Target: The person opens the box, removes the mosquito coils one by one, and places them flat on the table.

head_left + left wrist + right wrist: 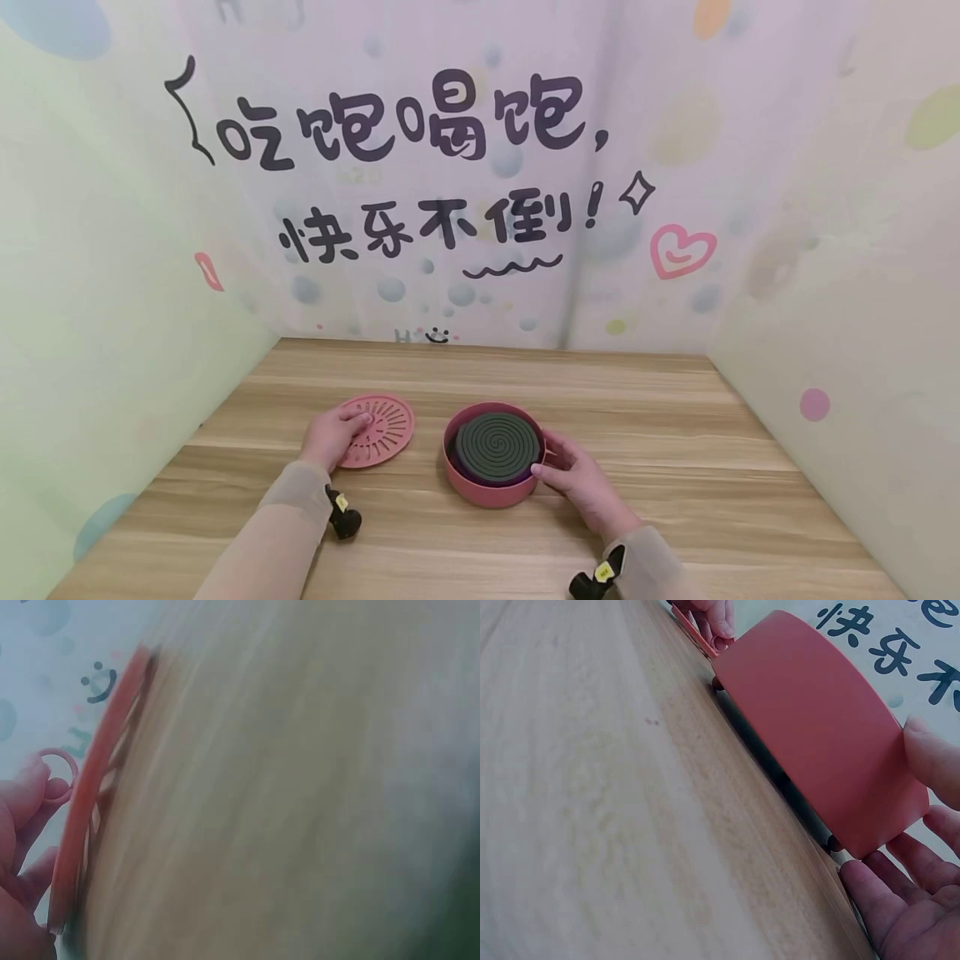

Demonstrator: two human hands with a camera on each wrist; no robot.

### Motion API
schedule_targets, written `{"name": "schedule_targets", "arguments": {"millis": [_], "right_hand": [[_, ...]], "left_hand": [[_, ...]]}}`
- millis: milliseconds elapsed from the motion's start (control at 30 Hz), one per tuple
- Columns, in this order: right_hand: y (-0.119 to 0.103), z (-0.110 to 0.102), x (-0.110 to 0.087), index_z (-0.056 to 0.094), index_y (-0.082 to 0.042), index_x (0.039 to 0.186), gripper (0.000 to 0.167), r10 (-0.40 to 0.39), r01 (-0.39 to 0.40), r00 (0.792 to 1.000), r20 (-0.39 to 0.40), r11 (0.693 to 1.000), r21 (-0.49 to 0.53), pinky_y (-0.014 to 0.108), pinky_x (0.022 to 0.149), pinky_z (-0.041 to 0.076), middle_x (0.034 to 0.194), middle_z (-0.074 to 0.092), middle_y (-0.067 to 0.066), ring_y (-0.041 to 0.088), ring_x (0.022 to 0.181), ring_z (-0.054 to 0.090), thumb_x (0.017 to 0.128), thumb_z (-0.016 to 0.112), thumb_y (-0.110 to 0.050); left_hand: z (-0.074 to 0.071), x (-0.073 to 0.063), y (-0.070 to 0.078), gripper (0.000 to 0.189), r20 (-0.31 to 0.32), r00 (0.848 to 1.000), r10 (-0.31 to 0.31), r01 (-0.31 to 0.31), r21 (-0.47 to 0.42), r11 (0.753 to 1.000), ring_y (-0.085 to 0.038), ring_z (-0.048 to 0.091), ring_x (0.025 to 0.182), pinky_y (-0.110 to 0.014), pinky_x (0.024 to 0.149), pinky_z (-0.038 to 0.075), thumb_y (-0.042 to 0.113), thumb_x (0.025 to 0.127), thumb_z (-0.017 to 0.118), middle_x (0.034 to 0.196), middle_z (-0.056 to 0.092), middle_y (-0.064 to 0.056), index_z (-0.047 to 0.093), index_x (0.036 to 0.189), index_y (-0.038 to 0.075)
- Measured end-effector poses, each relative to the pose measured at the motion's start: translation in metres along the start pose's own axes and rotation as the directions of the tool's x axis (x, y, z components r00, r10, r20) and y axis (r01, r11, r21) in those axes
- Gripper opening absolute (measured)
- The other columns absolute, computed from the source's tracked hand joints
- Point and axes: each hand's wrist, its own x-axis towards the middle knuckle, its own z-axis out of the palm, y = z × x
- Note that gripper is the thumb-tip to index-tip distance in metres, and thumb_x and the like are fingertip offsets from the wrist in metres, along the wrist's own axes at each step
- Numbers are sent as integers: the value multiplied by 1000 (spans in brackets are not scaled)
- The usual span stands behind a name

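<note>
A pink round mosquito coil holder (491,497) stands on the table, its dark green mosquito coils (498,447) lying inside as a flat spiral. My right hand (585,483) grips its right side, thumb at the rim and fingers around the wall; the right wrist view shows the holder's wall (825,727) with small dark feet beneath. To the left, my left hand (332,435) pinches the small ring handle (61,754) on top of a pink slotted lid (388,429). Seen edge-on in the left wrist view, the lid (94,780) is close over the wood, and part of it is hidden by the hand.
The wood-grain table (450,558) is bounded by a printed back wall (480,308) with black lettering and by pale side walls. Black wrist cameras (345,521) are strapped at both sleeves. A gap of bare wood separates lid and holder.
</note>
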Motion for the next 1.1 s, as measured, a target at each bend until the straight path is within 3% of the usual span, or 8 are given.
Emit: {"name": "schedule_targets", "arguments": {"millis": [267, 467, 567, 667, 833, 967, 1100], "right_hand": [[-1, 1, 0, 42, -8, 144, 68, 4, -4, 1000, -14, 1000, -10, 41, 102, 44, 146, 43, 16, 35, 132, 41, 85, 74, -16], [-1, 1, 0, 43, -8, 144, 68, 7, -7, 1000, -18, 1000, -10, 41, 101, 45, 146, 43, 15, 35, 132, 41, 85, 75, -16], [-1, 1, 0, 43, -9, 144, 68, 10, -10, 1000, -20, 1000, -9, 41, 102, 44, 146, 43, 15, 35, 132, 41, 85, 75, -16], [-1, 1, 0, 43, -9, 144, 68, 10, -10, 1000, -20, 1000, -9, 42, 102, 44, 146, 43, 15, 35, 133, 40, 85, 74, -16], [-1, 1, 0, 44, -9, 144, 67, 14, -14, 1000, -24, 1000, -11, 42, 103, 43, 146, 43, 14, 34, 133, 41, 85, 74, -16], [-1, 0, 0, 43, -9, 144, 67, 9, -9, 1000, -22, 1000, -10, 42, 103, 43, 146, 43, 14, 35, 133, 41, 85, 74, -16], [-1, 1, 0, 44, -9, 144, 67, 7, -7, 1000, -20, 1000, -5, 42, 103, 44, 146, 43, 14, 35, 133, 41, 85, 74, -15]], "left_hand": [[0, 2, -4, 35, 5, 1000, 16, -16, 14, 1000, -38, 44, 129, -54, 106, 33, 34, 96, 59, 136, 54, -18, 69, 119, 9], [-2, 1, -2, 41, 33, 999, 7, -5, -52, 999, -37, 39, 133, -54, 110, 28, 32, 96, 59, 140, 50, -16, 61, 130, 9], [-5, -1, 1, 45, 41, 999, 4, 1, -118, 993, -35, 44, 129, -52, 108, 32, 30, 99, 55, 141, 48, -17, 52, 138, 8], [-8, -6, 9, 52, 40, 999, 18, -10, -192, 981, -31, 52, 122, -47, 104, 41, 31, 100, 53, 142, 46, -18, 43, 144, 7], [-9, -13, 26, 57, 15, 996, 86, -82, -183, 980, -29, 50, 126, -45, 105, 40, 39, 98, 54, 144, 46, -13, 42, 145, 10], [0, -21, 41, 52, 24, 991, 130, -125, -155, 980, -32, 51, 122, -47, 101, 43, 40, 98, 55, 141, 50, -11, 48, 142, 13], [17, -30, 51, 48, 60, 978, 198, -186, -165, 969, -32, 46, 129, -48, 106, 38, 31, 98, 57, 138, 52, -15, 51, 139, 7]]}}
